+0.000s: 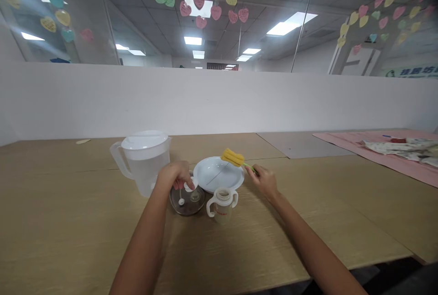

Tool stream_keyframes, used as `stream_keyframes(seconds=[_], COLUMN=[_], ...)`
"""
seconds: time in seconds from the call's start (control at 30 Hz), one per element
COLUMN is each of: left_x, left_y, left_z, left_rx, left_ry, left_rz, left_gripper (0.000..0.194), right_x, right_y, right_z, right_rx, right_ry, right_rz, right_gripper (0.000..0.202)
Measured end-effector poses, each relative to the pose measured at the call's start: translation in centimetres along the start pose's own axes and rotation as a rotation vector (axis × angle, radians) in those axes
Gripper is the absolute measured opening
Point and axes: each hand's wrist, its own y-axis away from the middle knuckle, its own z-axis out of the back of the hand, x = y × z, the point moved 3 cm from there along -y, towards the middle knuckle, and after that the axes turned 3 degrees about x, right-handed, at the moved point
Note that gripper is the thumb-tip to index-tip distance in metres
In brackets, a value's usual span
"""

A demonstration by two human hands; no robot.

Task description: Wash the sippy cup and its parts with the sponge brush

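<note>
My left hand point(177, 175) is closed on a white plastic bottle part point(191, 184), a ring or cap, just over a round metal tray point(186, 211). On that tray are a small clear cover point(195, 196) and a thin straw with a white weighted end point(181, 201). My right hand point(264, 182) grips the thin green handle of a bottle brush point(233, 157), whose yellow sponge head is above the far rim of a white bowl point(209, 171). A clear baby bottle point(223, 208) with two white side handles stands upright and uncapped between my forearms.
A translucent lidded pitcher point(147, 163) stands left of the tray. Far right, a pink cloth point(356, 147) bears crumpled fabric point(400, 149). A small flat beige piece point(83, 141) lies near the white wall point(212, 103) behind the table.
</note>
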Motion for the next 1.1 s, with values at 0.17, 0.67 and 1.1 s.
stream_keyframes(seconds=[0.17, 0.67, 1.1], left_x=[0.4, -2.1, -2.1], left_y=[0.0, -1.6, -0.7], left_z=[-0.2, -2.6, -1.4], left_rx=[0.068, -0.051, -0.197], left_ry=[0.008, -0.177, -0.272], left_rz=[0.034, 0.067, 0.011], left_gripper=[0.031, 0.026, 0.008], right_x=[0.0, -0.1, -0.2], right_y=[0.0, 0.1, 0.0], right_z=[-0.1, -0.2, -0.1], right_rx=[0.022, 0.043, 0.009], right_ry=[0.038, 0.052, 0.061], right_rz=[0.011, 0.005, 0.02], right_gripper=[0.051, 0.054, 0.054])
